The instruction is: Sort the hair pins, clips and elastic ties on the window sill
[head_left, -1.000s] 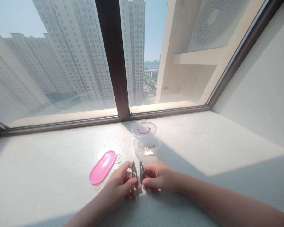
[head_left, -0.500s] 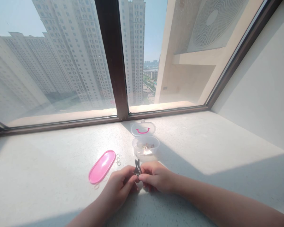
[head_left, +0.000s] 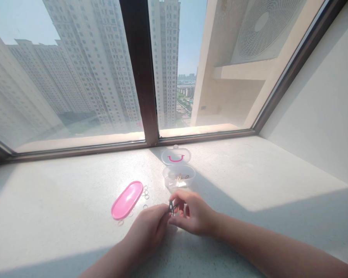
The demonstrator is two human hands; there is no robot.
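Observation:
My left hand (head_left: 148, 227) and my right hand (head_left: 193, 213) meet low in the middle over the pale sill. Both pinch dark hair clips (head_left: 171, 207) pressed together between their fingertips. Just beyond them stands a small clear round box (head_left: 179, 177) holding a few small clips, its lid (head_left: 176, 156) with a pink curve lying open behind it. A pink oval lid (head_left: 127, 199) lies left of the hands. Several small clear elastic rings (head_left: 145, 192) lie beside it.
A white speckled window sill (head_left: 249, 173) spreads under everything, lit by sun with a shadow band at the right. A dark window frame (head_left: 140, 73) rises behind the box. A white wall (head_left: 321, 100) slants along the right.
The two clips, held apart and upright a second ago, have been brought together into one bundle. Both hands have shifted slightly away from me, and my right fingers have lifted.

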